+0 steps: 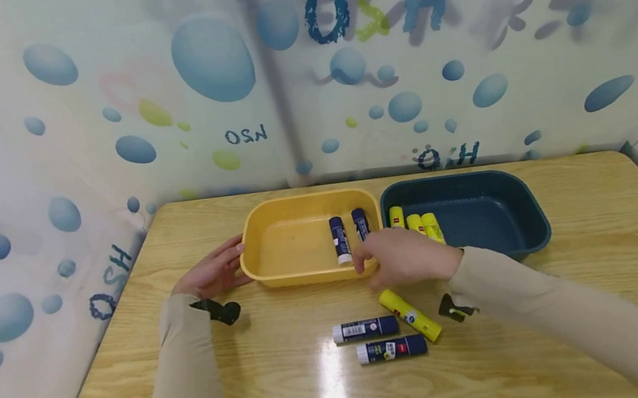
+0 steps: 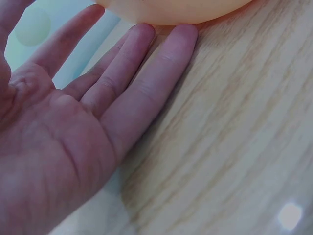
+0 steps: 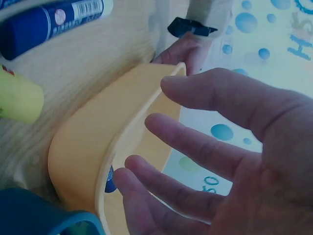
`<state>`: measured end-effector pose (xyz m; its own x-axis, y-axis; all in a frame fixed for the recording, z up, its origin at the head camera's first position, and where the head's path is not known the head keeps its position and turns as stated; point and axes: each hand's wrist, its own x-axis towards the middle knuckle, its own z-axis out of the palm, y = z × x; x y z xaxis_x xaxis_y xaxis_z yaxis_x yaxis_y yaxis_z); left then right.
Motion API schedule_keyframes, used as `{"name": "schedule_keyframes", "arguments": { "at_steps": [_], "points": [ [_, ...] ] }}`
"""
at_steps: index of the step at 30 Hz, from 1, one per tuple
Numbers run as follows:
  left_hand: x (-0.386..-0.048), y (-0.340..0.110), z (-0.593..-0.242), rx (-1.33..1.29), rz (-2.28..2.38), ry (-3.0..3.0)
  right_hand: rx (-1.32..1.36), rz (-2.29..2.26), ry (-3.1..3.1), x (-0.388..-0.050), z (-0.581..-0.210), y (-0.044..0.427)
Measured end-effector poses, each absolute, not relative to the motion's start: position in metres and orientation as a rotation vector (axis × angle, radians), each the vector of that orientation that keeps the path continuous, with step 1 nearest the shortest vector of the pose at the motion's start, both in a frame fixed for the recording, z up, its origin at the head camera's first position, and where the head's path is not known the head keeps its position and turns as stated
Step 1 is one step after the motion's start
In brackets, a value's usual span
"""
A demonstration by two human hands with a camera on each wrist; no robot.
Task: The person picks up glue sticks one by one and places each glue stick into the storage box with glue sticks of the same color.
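Observation:
With extended fingers, my left hand (image 1: 214, 273) touches the left end of the yellow basin (image 1: 300, 277); the left wrist view shows the fingertips (image 2: 185, 36) against its wall. My right hand (image 1: 409, 254) hovers over the basin's front right corner, fingers spread and holding nothing in the right wrist view. Two dark blue glue sticks (image 1: 341, 241) lie inside the yellow basin, one partly hidden by the right hand. On the table in front are two more dark blue glue sticks (image 1: 366, 329) and a yellow glue stick (image 1: 410, 315) lying at a slant.
Right beside the yellow basin stands a dark blue basin (image 1: 487, 216). Three yellow glue sticks (image 1: 433, 228) show at its left end, their lower parts hidden by the right hand. A patterned curtain (image 1: 304, 110) hangs behind the wooden table (image 1: 287, 387).

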<state>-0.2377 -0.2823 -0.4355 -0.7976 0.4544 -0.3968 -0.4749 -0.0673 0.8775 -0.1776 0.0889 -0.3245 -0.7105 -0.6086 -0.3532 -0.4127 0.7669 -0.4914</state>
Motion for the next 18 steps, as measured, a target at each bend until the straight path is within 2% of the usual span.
{"name": "schedule_keyframes", "arguments": {
  "at_steps": [8, 18],
  "points": [
    [-0.239, -0.283, -0.438, -0.031, 1.936, 1.581, -0.804, -0.483, 2.474, -0.156, -0.327, 0.098],
    [-0.238, -0.281, -0.436, -0.063, 1.932, 1.595, -0.742, -0.480, 2.417, -0.146, -0.343, 0.109]
  ]
}}
